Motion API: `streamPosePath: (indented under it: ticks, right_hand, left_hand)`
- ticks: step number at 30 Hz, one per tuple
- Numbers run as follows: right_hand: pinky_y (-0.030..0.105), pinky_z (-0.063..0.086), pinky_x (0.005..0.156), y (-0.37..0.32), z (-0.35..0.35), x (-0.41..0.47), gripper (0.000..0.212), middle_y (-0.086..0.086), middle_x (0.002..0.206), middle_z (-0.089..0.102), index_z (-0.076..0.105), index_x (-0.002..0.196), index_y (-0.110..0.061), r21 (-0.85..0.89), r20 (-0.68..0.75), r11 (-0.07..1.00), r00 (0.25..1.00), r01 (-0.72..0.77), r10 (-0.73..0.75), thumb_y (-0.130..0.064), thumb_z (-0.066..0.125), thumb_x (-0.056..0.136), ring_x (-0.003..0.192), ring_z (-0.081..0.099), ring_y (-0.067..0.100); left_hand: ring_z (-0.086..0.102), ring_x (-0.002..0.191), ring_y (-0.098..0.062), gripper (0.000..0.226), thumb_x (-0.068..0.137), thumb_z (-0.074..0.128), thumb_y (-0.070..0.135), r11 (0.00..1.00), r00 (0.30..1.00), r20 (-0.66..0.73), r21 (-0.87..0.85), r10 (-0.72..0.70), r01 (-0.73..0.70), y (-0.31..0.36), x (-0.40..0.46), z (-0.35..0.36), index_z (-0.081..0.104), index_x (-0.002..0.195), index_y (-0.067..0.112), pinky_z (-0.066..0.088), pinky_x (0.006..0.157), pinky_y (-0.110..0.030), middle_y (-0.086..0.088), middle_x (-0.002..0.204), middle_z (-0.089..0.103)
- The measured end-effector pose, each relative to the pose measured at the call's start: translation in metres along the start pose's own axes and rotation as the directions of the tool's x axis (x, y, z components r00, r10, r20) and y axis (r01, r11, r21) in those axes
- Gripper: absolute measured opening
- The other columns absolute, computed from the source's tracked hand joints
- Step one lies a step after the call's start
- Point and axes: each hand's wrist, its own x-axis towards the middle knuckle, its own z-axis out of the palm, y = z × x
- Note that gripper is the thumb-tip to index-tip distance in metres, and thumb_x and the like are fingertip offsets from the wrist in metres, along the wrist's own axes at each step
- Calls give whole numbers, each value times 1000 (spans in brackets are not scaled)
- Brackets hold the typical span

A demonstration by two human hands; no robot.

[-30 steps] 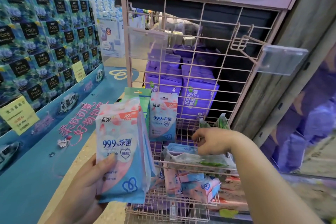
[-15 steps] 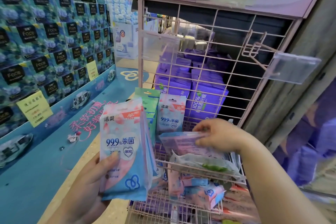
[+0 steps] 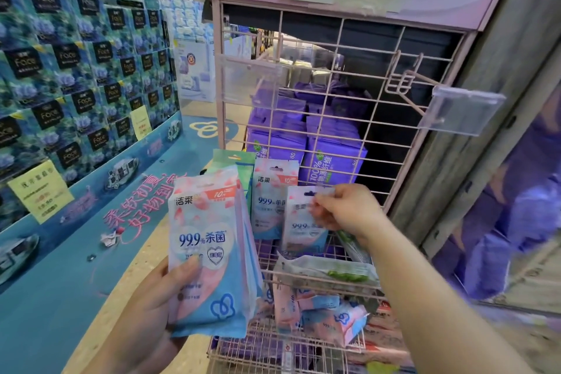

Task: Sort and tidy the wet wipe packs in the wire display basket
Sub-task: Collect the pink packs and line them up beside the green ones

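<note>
Nearest the camera, the left hand point(image 3: 151, 310) was clamped on a stack of pink-and-blue wet wipe packs point(image 3: 209, 255), thumb pressed flat on the front pack, fingers hidden behind; the stack hung just left of the wire display basket point(image 3: 303, 352). That bundle looked thick and slick, and with only a thumb pinning it, the rear packs could have fanned out and slid to the floor.

Above the basket, the right hand point(image 3: 346, 209) pinched the top edge of a single pink wipe pack point(image 3: 303, 222), fingertips closed on its hang tab, the pack dangling upright. A grip that light could have let it swing or drop among the loose packs.

Inside the basket, a clear green-printed pack point(image 3: 328, 272) lay across the front rail over tumbled pink packs point(image 3: 328, 313); a careless reach might have tipped it out.

Behind the basket, one pink pack point(image 3: 271, 197) and a green pack point(image 3: 235, 161) stood upright against the pink wire grid point(image 3: 349, 76), easily knocked over.
</note>
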Motion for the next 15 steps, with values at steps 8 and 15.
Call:
streamPosePath:
  ticks: [8, 15]
  right_hand:
    - [53, 57, 67, -2, 22, 5, 30, 16, 73, 69, 62, 79, -6, -84, -203, 987, 967, 137, -152, -35, 62, 88, 70, 68, 34]
    - [32, 60, 67, -6, 55, 8, 14, 4, 76, 66, 61, 106, -10, 111, -165, 975, 971, 193, -173, -16, 57, 93, 67, 67, 17]
  left_hand:
    - [73, 74, -35, 63, 35, 89, 17, 997, 998, -11, -20, -69, 69, 3, -2, -15, 73, 94, -2, 58, 52, -38, -24, 96, 73]
    - [74, 69, -32, 36, 60, 77, 19, 1000, 1000, 12, -17, -26, 26, 9, -7, -17, 74, 89, -2, 57, 47, -34, -22, 91, 74]
